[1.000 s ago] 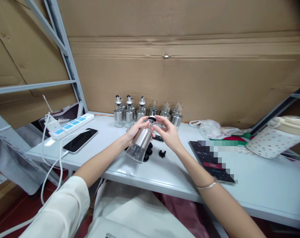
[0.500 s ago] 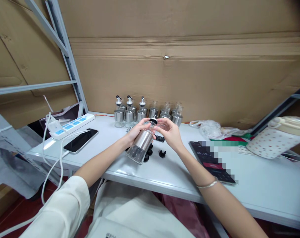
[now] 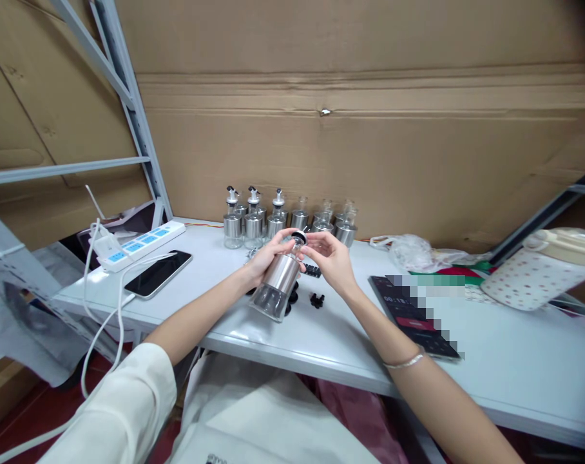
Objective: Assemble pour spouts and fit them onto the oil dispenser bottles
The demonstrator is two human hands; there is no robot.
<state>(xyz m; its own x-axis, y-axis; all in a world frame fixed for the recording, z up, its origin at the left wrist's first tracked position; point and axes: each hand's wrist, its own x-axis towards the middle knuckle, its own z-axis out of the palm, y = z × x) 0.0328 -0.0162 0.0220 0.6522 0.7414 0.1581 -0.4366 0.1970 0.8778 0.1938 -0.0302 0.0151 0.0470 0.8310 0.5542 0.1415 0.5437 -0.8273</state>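
Note:
A glass oil bottle [image 3: 281, 276] with a steel sleeve is tilted over the table, its base towards me and its neck pointing away. My left hand [image 3: 268, 256] is wrapped round its upper part. Thumb and fingers of my right hand [image 3: 332, 258] are closed against the black collar [image 3: 299, 236] at the mouth; their exact grip is partly hidden. Beneath the bottle lie black round caps [image 3: 293, 295], partly covered by it. Small black pieces [image 3: 316, 300] sit to the right, with a row of black parts [image 3: 312, 270] behind them.
Several similar bottles [image 3: 252, 225] stand at the back, some with pourers. On the left are a power strip [image 3: 145, 245], a phone [image 3: 160, 274] and white cables. To the right lie a dark tablet-like device [image 3: 403, 309], a plastic bag [image 3: 411, 251] and a dotted container [image 3: 538, 274].
The bottle's base has swung slightly to the right, with its neck almost in place. Both hands stay on it and have shifted very little.

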